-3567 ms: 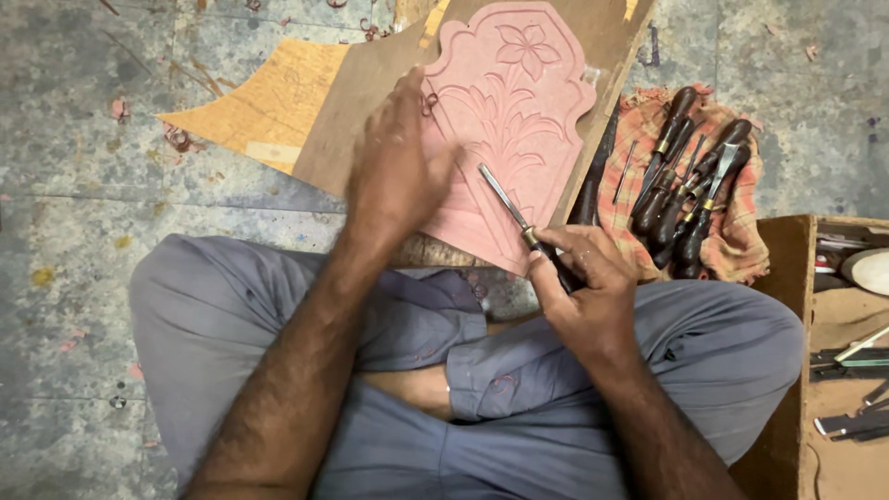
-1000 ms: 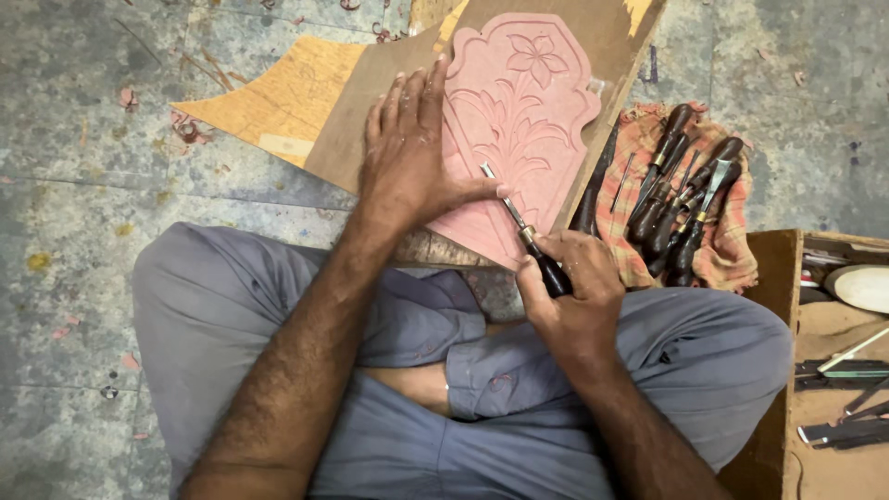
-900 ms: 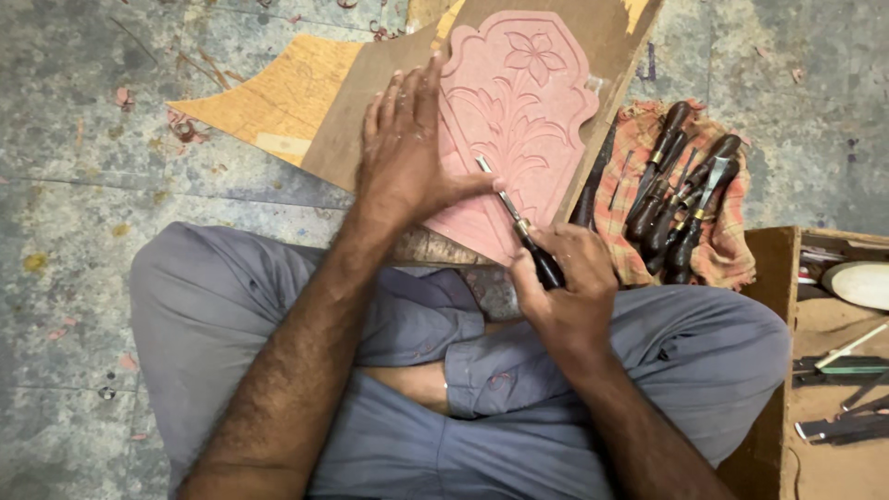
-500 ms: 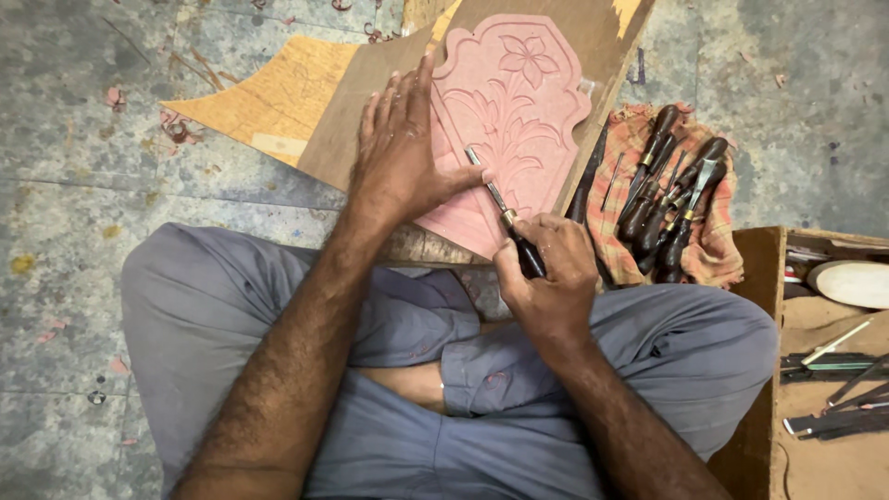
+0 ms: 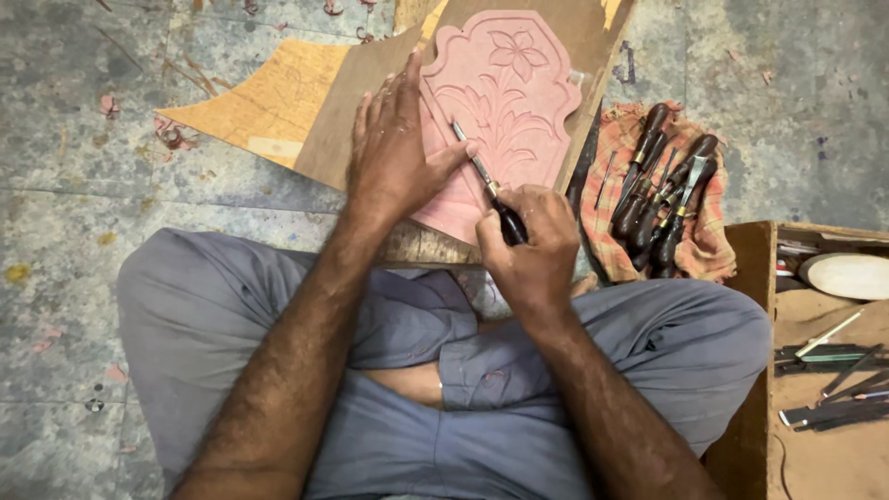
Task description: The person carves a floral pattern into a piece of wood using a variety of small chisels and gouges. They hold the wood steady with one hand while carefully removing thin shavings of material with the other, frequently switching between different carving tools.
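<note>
A pink carved panel point(image 5: 519, 83) with a flower and leaf relief lies on a brown board point(image 5: 370, 102) in front of my crossed legs. My left hand point(image 5: 394, 153) rests flat on the panel's left side, thumb stretched toward the blade. My right hand point(image 5: 528, 245) grips a dark-handled chisel point(image 5: 486, 185), its metal tip touching the lower carving next to my left thumb.
A checked cloth point(image 5: 662, 199) to the right holds several dark-handled carving tools point(image 5: 657, 185). A wooden box point(image 5: 824, 352) at the right edge contains more tools and a pale oval block point(image 5: 847, 275). A yellowish board piece point(image 5: 269, 97) lies at upper left on the concrete floor.
The chisel tip has shifted left and up the panel, closer to my left thumb. My left hand has stayed pressed on the panel.
</note>
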